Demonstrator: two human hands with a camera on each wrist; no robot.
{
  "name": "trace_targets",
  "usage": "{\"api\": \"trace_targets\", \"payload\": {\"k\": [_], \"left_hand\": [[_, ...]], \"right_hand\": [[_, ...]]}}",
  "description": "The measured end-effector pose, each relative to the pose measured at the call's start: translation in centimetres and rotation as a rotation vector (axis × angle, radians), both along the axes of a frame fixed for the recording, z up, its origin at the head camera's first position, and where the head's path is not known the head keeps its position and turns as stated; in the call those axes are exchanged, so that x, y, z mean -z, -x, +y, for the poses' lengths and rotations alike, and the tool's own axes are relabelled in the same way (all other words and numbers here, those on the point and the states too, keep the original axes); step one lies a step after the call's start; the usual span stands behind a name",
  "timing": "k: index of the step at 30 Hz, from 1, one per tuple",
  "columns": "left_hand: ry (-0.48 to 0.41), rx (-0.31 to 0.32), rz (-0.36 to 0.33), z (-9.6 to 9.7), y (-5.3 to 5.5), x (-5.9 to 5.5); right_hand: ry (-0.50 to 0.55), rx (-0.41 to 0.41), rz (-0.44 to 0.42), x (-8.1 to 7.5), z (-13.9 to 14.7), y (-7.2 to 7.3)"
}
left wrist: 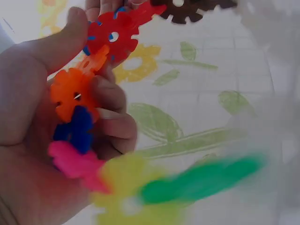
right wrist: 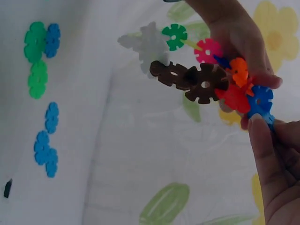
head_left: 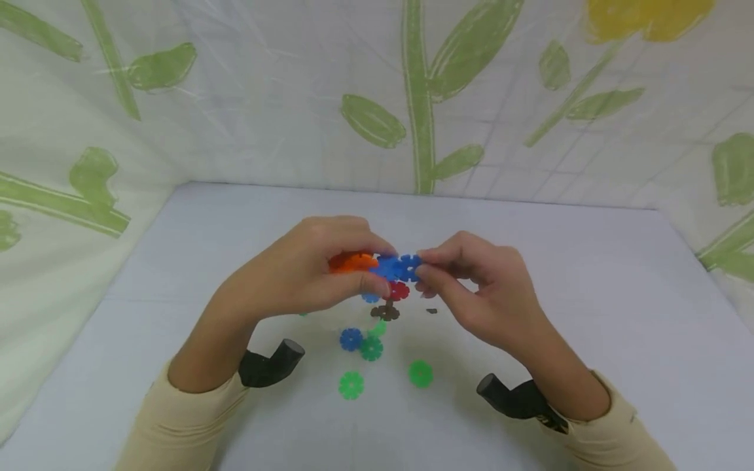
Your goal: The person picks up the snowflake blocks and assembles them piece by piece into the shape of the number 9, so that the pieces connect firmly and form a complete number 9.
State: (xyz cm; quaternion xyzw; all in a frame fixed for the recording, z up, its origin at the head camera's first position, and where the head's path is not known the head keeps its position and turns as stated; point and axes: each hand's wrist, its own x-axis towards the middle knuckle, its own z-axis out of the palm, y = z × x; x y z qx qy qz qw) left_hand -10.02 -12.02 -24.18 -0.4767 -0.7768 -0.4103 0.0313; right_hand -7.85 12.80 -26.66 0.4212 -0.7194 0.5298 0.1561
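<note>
My left hand (head_left: 312, 268) grips a chain of interlocking notched plastic discs in front of me, above the table. In the left wrist view the chain runs through orange (left wrist: 75, 93), dark blue (left wrist: 75, 131), pink (left wrist: 79, 164), yellow (left wrist: 112, 183) and green (left wrist: 201, 180) discs. A red disc (right wrist: 234, 97) joins brown discs (right wrist: 206, 84), with pale grey ones (right wrist: 149, 47) at the branch's end. Between the thumb and fingers of my right hand (head_left: 489, 281), a blue disc (head_left: 410, 268) is pinched against another blue disc at the chain's near end.
Below the hands, loose discs lie on the white table (head_left: 589, 294): a blue one (head_left: 351, 339), a darker green one (head_left: 372, 348) and light green ones (head_left: 421, 373). A small dark piece (head_left: 432, 311) lies farther back. A leaf-patterned curtain (head_left: 265, 118) borders the table.
</note>
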Motion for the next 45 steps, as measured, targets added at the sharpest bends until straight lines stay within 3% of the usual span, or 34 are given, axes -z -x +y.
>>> {"api": "trace_targets", "payload": {"k": [7,16,22,25,28,30,33,38,41,45], "left_hand": [[0.08,-0.087,0.004,0.4,-0.4,0.2],[-0.026,-0.097,0.018,1.3,0.0,0.8],[-0.088,-0.153,-0.009,0.8,-0.2,0.4],[-0.102,-0.191,-0.033,0.3,-0.3,-0.1],[-0.114,-0.202,-0.055,-0.1,-0.5,-0.5],[-0.131,-0.199,-0.067,-0.2,-0.5,-0.6],[-0.154,-0.211,-0.077,-0.2,-0.5,-0.7],[-0.15,-0.253,-0.104,-0.3,-0.5,-0.9],[-0.153,-0.256,-0.128,-0.4,-0.5,-1.0],[-0.159,-0.257,-0.139,-0.5,-0.5,-0.9]], "right_hand": [[-0.015,0.01,-0.034,0.1,-0.2,0.0],[-0.016,0.032,0.016,0.5,-0.3,0.5],[-0.068,0.021,-0.026,1.0,0.3,1.6],[-0.252,-0.004,-0.134,1.5,1.0,2.3],[-0.563,-0.049,-0.221,2.1,1.3,2.8],[-0.758,-0.085,-0.234,2.6,1.0,2.7],[-0.978,-0.127,-0.273,3.2,0.2,2.2],[-1.314,-0.06,-0.423,4.4,-1.3,0.3],[-1.408,-0.003,-0.39,4.9,-2.2,-0.6],[-1.41,0.025,-0.329,5.1,-2.8,-1.0]]}}
